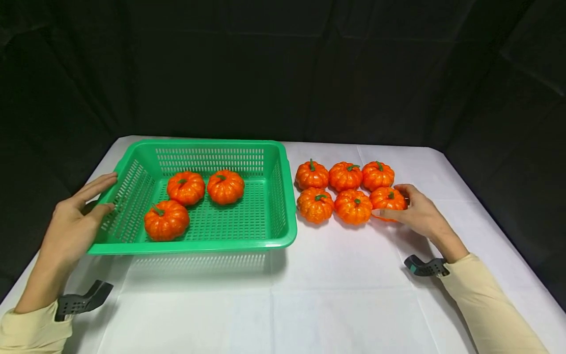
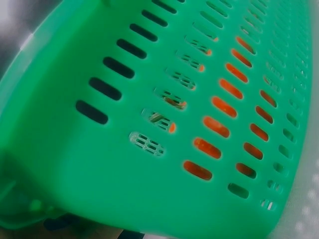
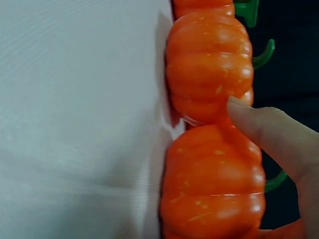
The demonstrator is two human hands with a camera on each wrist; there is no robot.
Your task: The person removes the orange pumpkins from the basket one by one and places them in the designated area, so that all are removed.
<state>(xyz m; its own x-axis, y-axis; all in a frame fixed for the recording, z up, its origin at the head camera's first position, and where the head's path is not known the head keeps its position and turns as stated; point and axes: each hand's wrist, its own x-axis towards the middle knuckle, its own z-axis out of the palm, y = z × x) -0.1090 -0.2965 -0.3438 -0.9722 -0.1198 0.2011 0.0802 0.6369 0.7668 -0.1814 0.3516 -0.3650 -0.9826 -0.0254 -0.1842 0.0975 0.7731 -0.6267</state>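
Observation:
In the head view, my left hand (image 1: 72,223) is at the left side of a green plastic basket (image 1: 208,247), its fairly straight fingers and thumb touching the rim. Three small orange pumpkins with green stems lie inside, the nearest pumpkin (image 1: 166,221) at the front left. My right hand (image 1: 420,211) grips the front right pumpkin (image 1: 387,199) of a group on the table, thumb on its near left side and fingers round its right. The right wrist view shows the thumb (image 3: 269,127) at the junction of two pumpkins. The basket's slotted wall (image 2: 134,189) fills the left wrist view.
Two rows of pumpkins stand close together right of the basket, with a back row pumpkin (image 1: 345,176) directly behind the front ones. A white cloth (image 1: 336,305) covers the table. Black curtain (image 1: 283,73) surrounds the back and sides.

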